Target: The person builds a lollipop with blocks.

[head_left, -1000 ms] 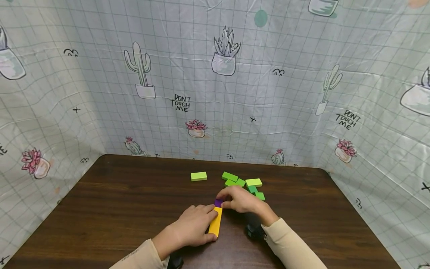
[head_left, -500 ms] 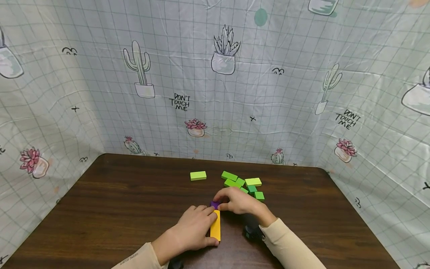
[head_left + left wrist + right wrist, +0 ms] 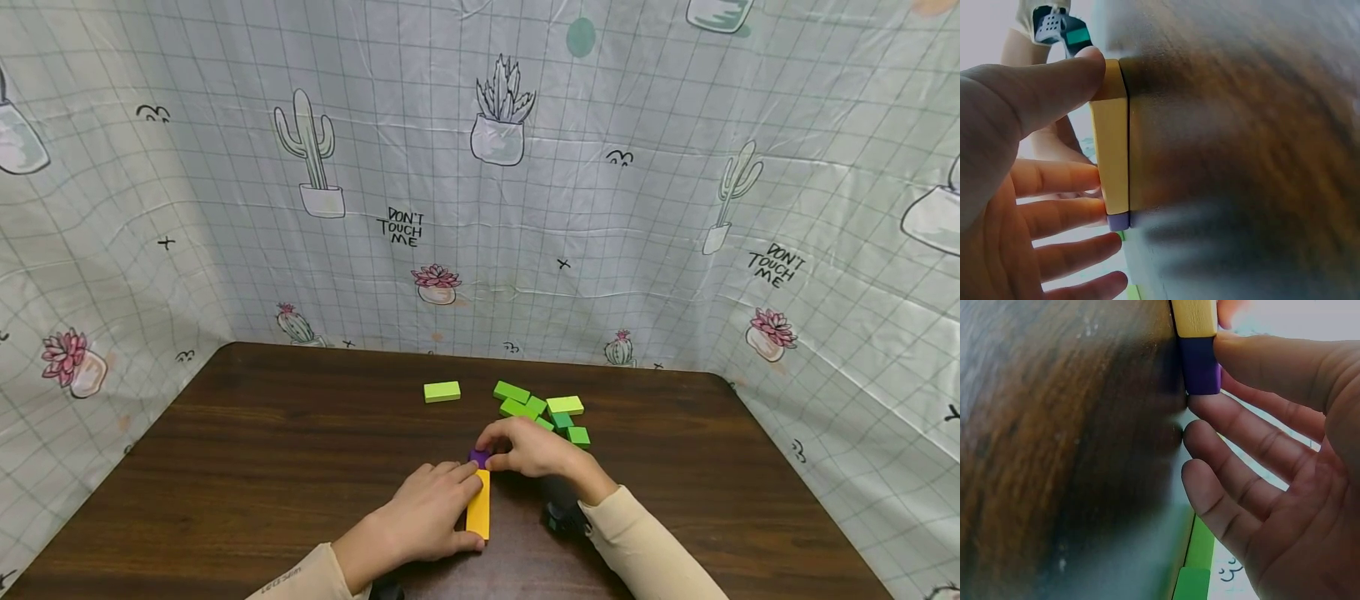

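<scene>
A long yellow wooden block [image 3: 478,507] lies flat on the dark table, its length running away from me. My left hand [image 3: 423,517] grips it, thumb at the near end and fingertips near the far end. Butted against that far end is a small purple block [image 3: 1201,365]. My right hand [image 3: 528,447] pinches the purple block between thumb and fingers. In the left wrist view, the yellow block [image 3: 1112,150] and purple block [image 3: 1119,221] form one line, and the lower fingers of my left hand [image 3: 1041,219] stick out straight. Fingers partly cover the purple block from above.
Beyond my right hand lies a loose group of several green blocks [image 3: 517,407], with a lime block [image 3: 566,405] at its right. Another lime block [image 3: 442,392] lies apart to the left. A patterned curtain [image 3: 480,208] surrounds the brown wooden table [image 3: 262,450].
Over the last second, the purple block and the yellow block shifted slightly left and nearer, and the yellow block turned a little straighter. Both hands keep their hold and barely moved in the last half second.
</scene>
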`<state>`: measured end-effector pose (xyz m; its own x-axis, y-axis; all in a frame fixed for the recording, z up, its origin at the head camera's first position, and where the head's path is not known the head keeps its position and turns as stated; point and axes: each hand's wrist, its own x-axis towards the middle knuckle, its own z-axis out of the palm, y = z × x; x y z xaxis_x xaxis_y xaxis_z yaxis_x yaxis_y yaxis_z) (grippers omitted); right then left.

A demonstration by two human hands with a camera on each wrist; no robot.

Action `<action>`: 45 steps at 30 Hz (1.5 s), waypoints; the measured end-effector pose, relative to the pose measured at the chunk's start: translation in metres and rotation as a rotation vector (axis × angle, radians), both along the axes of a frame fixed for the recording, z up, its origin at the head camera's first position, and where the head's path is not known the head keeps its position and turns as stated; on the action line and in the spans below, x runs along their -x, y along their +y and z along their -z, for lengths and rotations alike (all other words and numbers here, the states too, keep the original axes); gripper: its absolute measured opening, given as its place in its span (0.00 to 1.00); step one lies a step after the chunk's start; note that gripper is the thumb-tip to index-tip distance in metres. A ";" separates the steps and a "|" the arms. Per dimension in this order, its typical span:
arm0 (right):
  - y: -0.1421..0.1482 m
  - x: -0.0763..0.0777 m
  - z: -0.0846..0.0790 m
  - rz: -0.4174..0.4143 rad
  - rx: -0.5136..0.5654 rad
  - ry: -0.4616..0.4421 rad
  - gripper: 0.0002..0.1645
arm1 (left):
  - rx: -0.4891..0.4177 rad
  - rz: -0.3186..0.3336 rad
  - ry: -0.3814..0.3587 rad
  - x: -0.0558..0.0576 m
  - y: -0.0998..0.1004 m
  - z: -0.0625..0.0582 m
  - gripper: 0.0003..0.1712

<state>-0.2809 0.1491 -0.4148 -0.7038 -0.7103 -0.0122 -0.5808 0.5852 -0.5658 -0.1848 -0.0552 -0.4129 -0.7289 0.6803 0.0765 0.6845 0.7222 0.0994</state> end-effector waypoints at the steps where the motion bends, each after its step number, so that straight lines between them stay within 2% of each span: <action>1: 0.000 0.000 0.000 -0.002 0.002 -0.001 0.10 | -0.001 -0.001 -0.004 0.000 0.000 0.000 0.39; 7: 0.000 0.000 -0.001 -0.010 0.002 0.008 0.10 | -0.005 -0.006 -0.020 0.000 -0.001 0.000 0.39; 26: 0.000 -0.001 -0.001 -0.012 0.001 0.013 0.11 | -0.012 0.005 0.000 0.000 -0.002 0.001 0.38; 35: 0.000 -0.001 0.000 -0.014 -0.013 0.027 0.11 | -0.059 0.004 -0.064 0.007 -0.007 -0.002 0.39; 45: -0.001 -0.003 -0.002 -0.020 -0.010 0.016 0.11 | -0.033 0.012 -0.100 0.007 -0.007 -0.002 0.36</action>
